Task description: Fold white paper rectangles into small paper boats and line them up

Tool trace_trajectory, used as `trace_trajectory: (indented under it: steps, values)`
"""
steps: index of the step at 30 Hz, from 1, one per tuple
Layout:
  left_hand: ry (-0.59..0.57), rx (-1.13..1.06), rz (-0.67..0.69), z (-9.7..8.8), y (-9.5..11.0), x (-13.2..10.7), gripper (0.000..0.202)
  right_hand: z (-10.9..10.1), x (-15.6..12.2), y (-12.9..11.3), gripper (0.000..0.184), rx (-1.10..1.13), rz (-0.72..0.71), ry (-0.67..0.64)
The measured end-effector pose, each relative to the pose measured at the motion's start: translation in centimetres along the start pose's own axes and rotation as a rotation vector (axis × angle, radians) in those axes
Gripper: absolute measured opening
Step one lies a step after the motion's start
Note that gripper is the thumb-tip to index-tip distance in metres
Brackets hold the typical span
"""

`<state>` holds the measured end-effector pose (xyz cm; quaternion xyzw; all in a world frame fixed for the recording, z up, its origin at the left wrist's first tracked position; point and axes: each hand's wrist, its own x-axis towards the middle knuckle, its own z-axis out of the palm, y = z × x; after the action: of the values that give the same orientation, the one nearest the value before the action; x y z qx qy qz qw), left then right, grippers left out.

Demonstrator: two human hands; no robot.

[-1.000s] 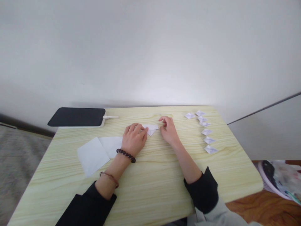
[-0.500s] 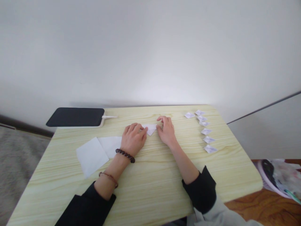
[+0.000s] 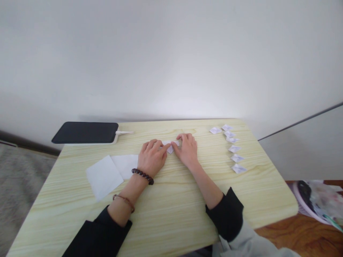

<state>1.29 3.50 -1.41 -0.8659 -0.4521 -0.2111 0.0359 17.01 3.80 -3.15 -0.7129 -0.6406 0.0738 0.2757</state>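
A small folded piece of white paper (image 3: 170, 150) lies on the table between my hands, its lower part coming to a point toward me. My left hand (image 3: 152, 157) grips its left side, thumb pressed on the middle of the paper. On the other side, my right hand (image 3: 187, 149) pinches the right part, its thumb close to the left thumb and its fingers curled behind. Two white paper sheets, a near one (image 3: 104, 177) and one partly under my left hand (image 3: 125, 166), lie to the left.
Several small folded paper boats (image 3: 237, 158) stand in a loose column on the right of the wooden table (image 3: 174, 214). At the back left rests a black-screened phone (image 3: 85, 132) with a white cable (image 3: 125, 132). A bin (image 3: 308, 200) stands on the floor at right.
My right hand has shifted slightly left, and its thumb has slid along the folded paper to near my left thumb. My left hand has stayed almost in place.
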Motion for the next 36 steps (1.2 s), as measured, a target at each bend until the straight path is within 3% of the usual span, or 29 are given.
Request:
trace_trajectory:
  steps: [15,20,24,31,36]
  values:
    - [0.090,0.000,-0.118,-0.1,-0.7,-0.3,0.018,-0.1,0.0,0.1,0.022,0.031,-0.007,-0.007]
    - [0.093,-0.008,-0.150,0.2,-0.8,-0.2,0.017,-0.6,-0.2,0.1,0.021,0.011,-0.113,-0.049]
    - [0.049,-0.026,-0.125,0.5,-1.0,-0.1,0.029,-1.0,-0.4,0.1,0.021,0.028,-0.173,-0.088]
    - [0.026,-0.138,-0.134,0.8,-1.2,0.0,0.020,-1.6,-0.4,0.9,0.029,0.095,-0.269,-0.154]
    - [-0.023,-0.174,-0.147,0.8,-1.2,0.0,0.024,-1.4,-0.1,1.3,0.024,0.139,-0.269,-0.213]
